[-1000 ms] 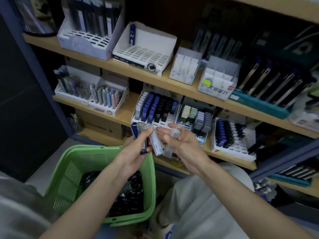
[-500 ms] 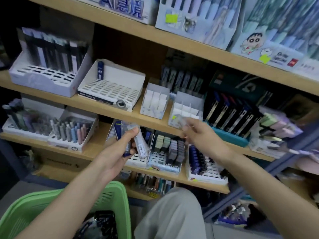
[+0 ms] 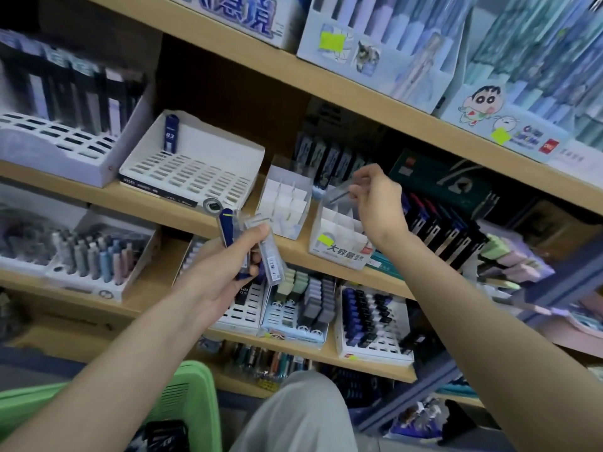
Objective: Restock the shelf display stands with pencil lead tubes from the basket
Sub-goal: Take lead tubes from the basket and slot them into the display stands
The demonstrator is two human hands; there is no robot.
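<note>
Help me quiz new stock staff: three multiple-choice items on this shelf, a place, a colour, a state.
1. Where is the clear tube in the right hand? A) above the stickered white stand B) on the floor C) in a pocket
2. What colour is the basket? A) red B) green C) black
3. What is the left hand doing? A) hanging empty B) pressing flat on a shelf C) holding several tubes

1 A, pinched over its dividers; 2 B, green rim at lower left; 3 C, its grip wraps a bunch.
</note>
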